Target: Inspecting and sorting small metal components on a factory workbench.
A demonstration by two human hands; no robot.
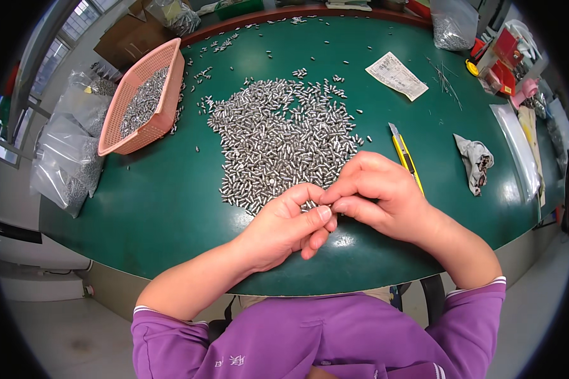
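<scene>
Metal pieces [278,139] just beyond left fingers [312,219] and right fingers [359,210], tips together, grasp unclear.

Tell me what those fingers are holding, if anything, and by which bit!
It can't be told: the left hand and right hand meet at their fingertips, which hide anything pinched there.

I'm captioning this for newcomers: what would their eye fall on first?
Likely the heap of silvery metal pieces in the middle of the green table. The left hand and right hand meet at the heap's near side. A pink basket of silvery pieces stands at the table's left.
</scene>
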